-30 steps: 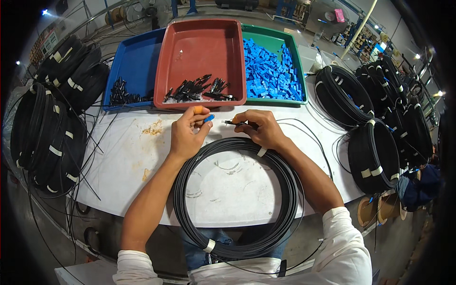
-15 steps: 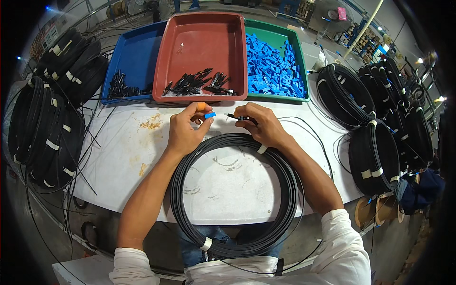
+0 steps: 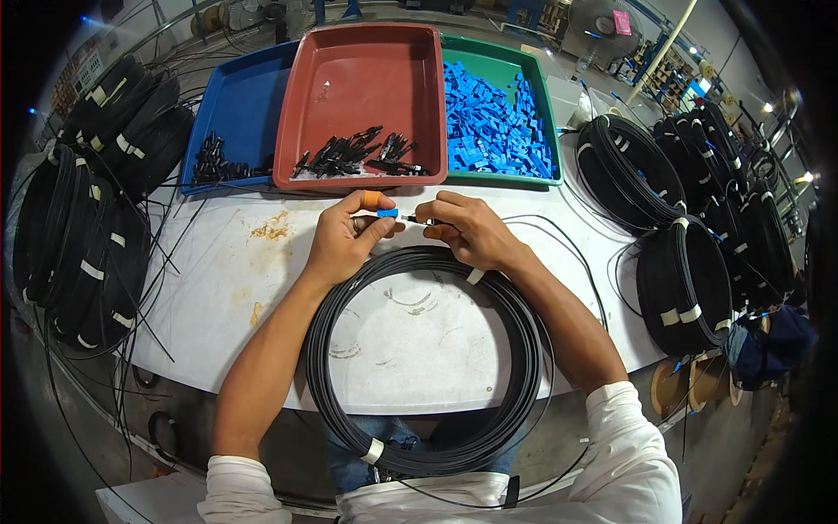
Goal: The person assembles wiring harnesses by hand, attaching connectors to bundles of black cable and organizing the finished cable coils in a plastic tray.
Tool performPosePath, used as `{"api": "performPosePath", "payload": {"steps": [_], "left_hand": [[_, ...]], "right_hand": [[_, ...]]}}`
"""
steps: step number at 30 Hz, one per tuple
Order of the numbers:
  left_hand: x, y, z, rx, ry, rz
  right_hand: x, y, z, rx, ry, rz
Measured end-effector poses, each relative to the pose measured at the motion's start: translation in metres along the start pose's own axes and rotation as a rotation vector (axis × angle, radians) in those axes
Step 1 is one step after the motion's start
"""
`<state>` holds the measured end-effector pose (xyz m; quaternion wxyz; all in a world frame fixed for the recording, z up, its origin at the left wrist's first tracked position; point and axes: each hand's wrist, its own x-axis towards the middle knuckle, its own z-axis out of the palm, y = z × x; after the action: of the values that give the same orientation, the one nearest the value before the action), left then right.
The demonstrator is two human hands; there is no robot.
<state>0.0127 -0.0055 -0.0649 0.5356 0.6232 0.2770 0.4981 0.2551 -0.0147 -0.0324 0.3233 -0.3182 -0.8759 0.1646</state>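
Note:
My left hand [image 3: 346,234] pinches a small blue connector housing [image 3: 387,213] between thumb and a forefinger wrapped in orange. Facing it, my right hand [image 3: 470,229] is closed on a black cable connector [image 3: 420,220], whose thin tip points at the housing's right end. The tip is at or just short of the housing; whether they touch I cannot tell. Below both hands lies a coil of black cable [image 3: 319,349], bound with white tape, partly on the table and partly over my lap. My right wrist passes over the coil's upper right side.
Behind my hands stand a blue tray [image 3: 240,96] and a red tray [image 3: 367,79] with black connector parts, and a green tray [image 3: 548,113] heaped with blue housings. Taped cable coils [image 3: 78,244] crowd the left; more coils [image 3: 685,284] stand right. Loose cables cross the white table [image 3: 227,306].
My right hand has moved slightly left, bringing the black connector's tip up to the blue housing. The blue housing now lies more level in my left fingers.

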Motion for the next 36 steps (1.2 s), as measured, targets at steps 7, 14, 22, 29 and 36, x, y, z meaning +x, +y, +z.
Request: {"api": "performPosePath", "payload": {"steps": [7,14,22,29,36], "left_hand": [[0.006,0.005,-0.003,0.016,-0.089,-0.137],[0.008,-0.002,0.000,-0.340,-0.047,-0.221],[0.009,-0.006,-0.001,-0.302,-0.072,-0.203],[0.007,-0.002,0.001,-0.259,-0.035,-0.188],[0.008,-0.004,0.001,-0.267,-0.034,-0.173]], "right_hand": [[0.003,0.000,0.002,0.017,0.031,-0.057],[0.003,-0.003,0.001,0.009,0.004,-0.015],[0.004,-0.001,-0.002,-0.026,-0.089,0.010],[0.003,-0.002,0.002,0.077,0.015,-0.009],[0.004,-0.002,0.001,0.050,-0.002,-0.023]]}}
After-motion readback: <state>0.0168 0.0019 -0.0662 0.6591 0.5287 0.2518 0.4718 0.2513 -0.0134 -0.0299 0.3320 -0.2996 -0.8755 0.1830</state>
